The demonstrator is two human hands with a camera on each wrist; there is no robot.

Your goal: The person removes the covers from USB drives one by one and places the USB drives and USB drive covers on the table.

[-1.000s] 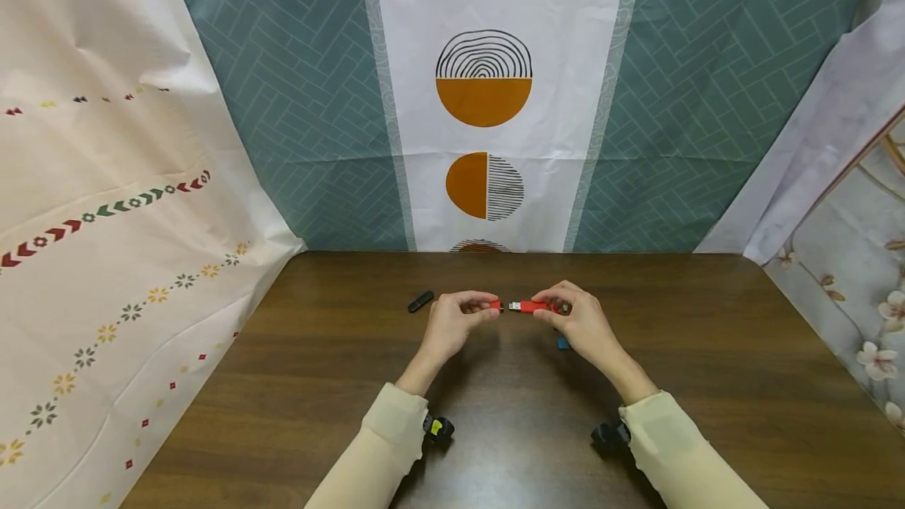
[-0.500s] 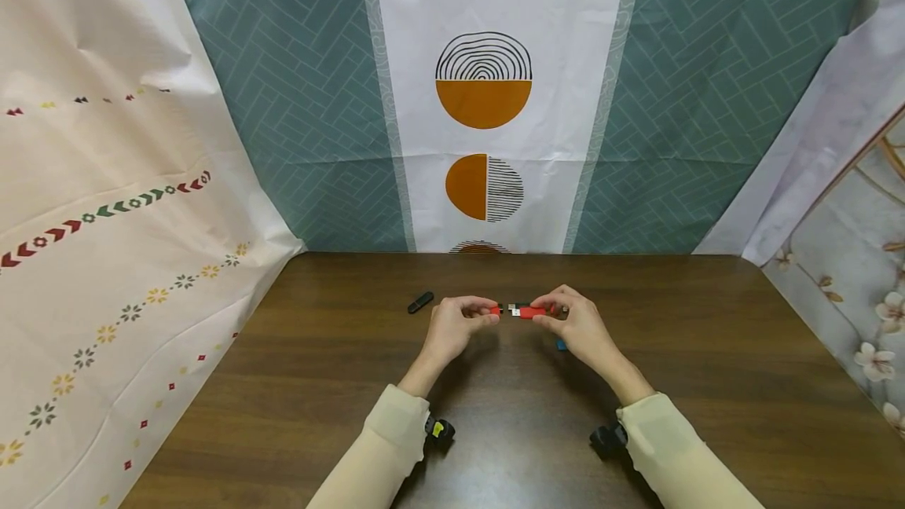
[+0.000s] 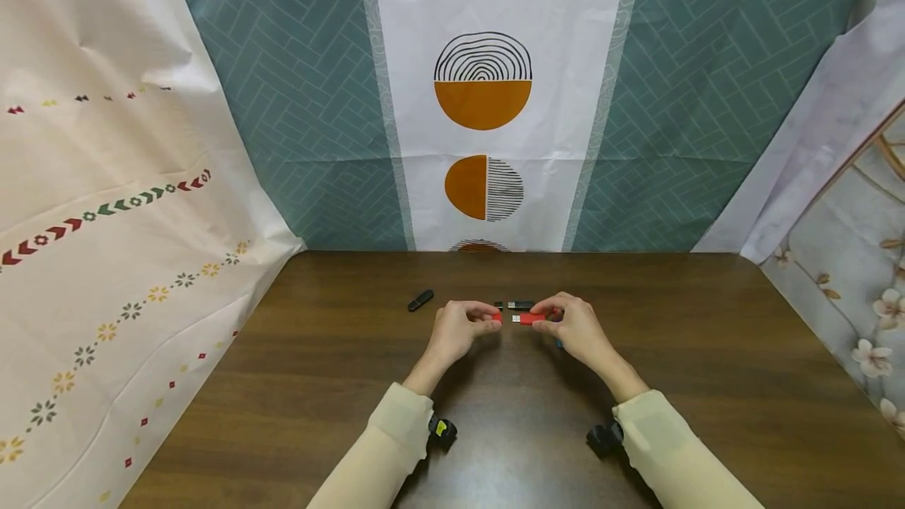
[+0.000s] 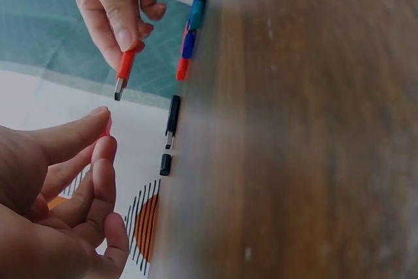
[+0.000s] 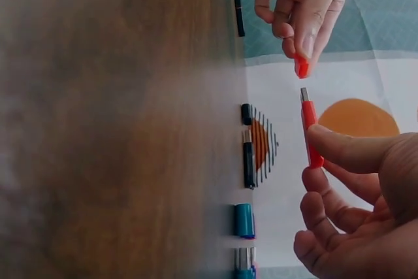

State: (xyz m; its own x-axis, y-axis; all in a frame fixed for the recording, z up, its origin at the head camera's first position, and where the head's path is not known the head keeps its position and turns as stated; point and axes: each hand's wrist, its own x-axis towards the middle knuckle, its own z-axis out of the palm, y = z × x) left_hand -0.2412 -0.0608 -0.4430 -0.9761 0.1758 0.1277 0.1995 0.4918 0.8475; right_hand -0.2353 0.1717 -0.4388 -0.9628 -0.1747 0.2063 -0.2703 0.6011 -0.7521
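Between thumb and fingers my left hand [image 3: 455, 330] pinches a small red cap [image 3: 497, 318], mostly covered by the fingertips. My right hand [image 3: 576, 327] holds a red USB flash drive [image 3: 528, 320] by its body, its bare metal plug pointing left at the cap. A narrow gap separates plug and cap, roughly in line, as the right wrist view also shows with the cap [image 5: 302, 68] above the drive [image 5: 310, 115]. Just behind them on the table lie an uncapped black USB flash drive [image 3: 522, 305] and its separate black cap [image 3: 499, 305].
Left of the hands, a black USB flash drive [image 3: 420, 301] lies on the brown wooden table [image 3: 318, 383]. Teal [image 5: 244, 220], blue [image 4: 189, 44] and red [image 4: 182, 68] pieces lie near the right hand. A patterned cloth [image 3: 325, 140] hangs along the table's far edge.
Both hands have come slightly nearer the person with the red cap and drive, keeping them apart. The black drive and its cap behind them have come into sight.
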